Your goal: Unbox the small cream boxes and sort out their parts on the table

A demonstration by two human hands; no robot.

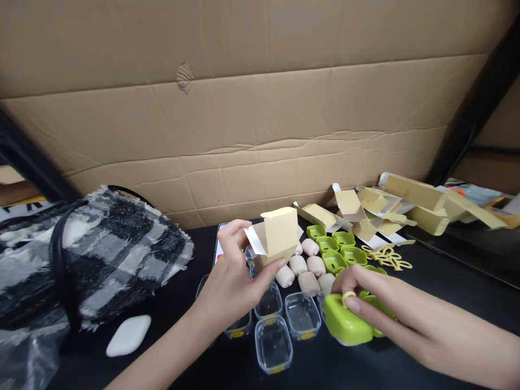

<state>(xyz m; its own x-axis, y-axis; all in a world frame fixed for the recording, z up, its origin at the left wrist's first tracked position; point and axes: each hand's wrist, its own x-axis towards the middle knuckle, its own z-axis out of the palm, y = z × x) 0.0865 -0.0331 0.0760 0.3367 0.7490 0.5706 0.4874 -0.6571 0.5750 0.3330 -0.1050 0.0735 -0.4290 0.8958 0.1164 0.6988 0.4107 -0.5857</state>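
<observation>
My left hand [231,276] grips a small yellow cardboard box [278,235] with open flaps, held above the black table [182,357]. My right hand [382,303] is closed on a green plastic case [345,322] resting on the table, with a small yellow ring-shaped piece [348,297] pinched at its fingertips on top of the case. Between the hands lie several beige puffs [303,268] and several clear plastic tubs [274,341].
Several green case halves [335,250] and yellow cut-out pieces [388,257] lie behind my right hand. Flattened and folded yellow boxes [406,208] pile at the back right. A black-and-white fabric bag [89,254] and a white pad [129,335] sit left. A cardboard wall [260,108] stands behind.
</observation>
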